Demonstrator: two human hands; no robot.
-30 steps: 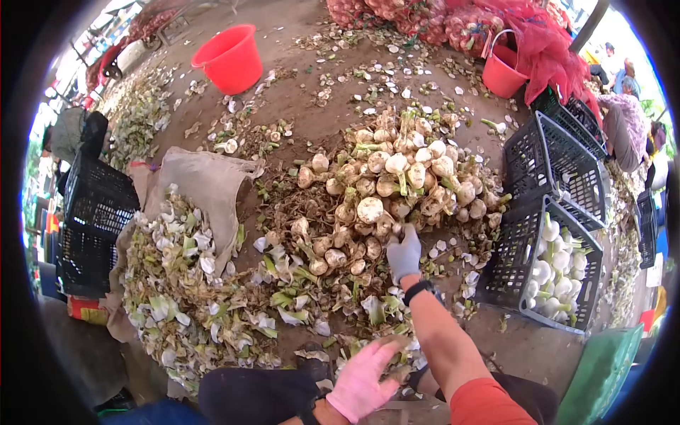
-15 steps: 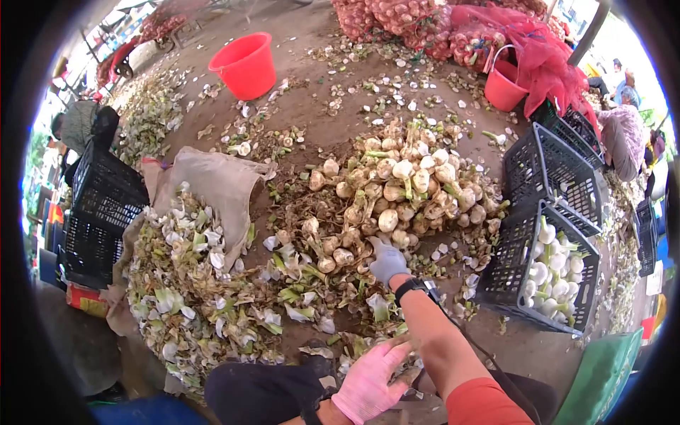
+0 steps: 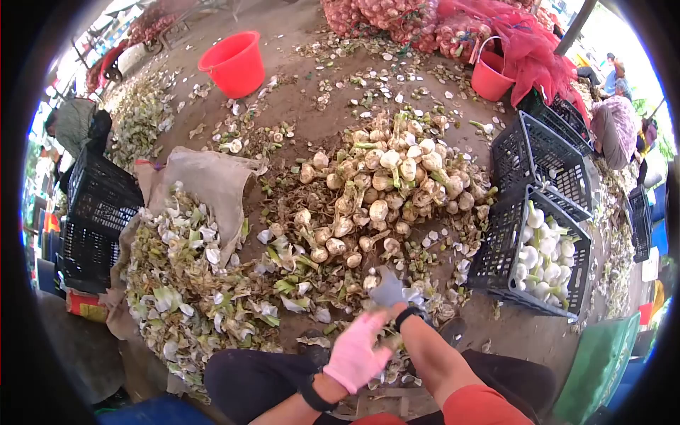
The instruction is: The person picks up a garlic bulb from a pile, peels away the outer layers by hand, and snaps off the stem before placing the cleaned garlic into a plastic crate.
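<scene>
A heap of garlic bulbs (image 3: 397, 173) with dry roots and stems lies on the ground before me. My right hand (image 3: 388, 290), in a grey glove, is below the heap's near edge, its fingers closed at a pale garlic bulb (image 3: 370, 282). The grip is partly hidden. My left hand (image 3: 358, 350), in a pink glove, is nearer my body, overlapping the right wrist in view. Its fingers are stretched out with the thumb apart, and I see nothing held in it. Several loose bulbs lie between the heap and my right hand.
Peelings and leaves (image 3: 198, 283) are piled at left beside a beige sack (image 3: 205, 180). At right, a black crate (image 3: 496, 248) holds white trimmed garlic. A red bucket (image 3: 237, 67) stands ahead, another bucket (image 3: 490, 78) near net sacks (image 3: 397, 21). People sit at both sides.
My right hand has drawn back from the heap toward me, with a bulb at its fingers. Some bulbs have shifted down the heap's near side. My left hand has moved up toward the right wrist.
</scene>
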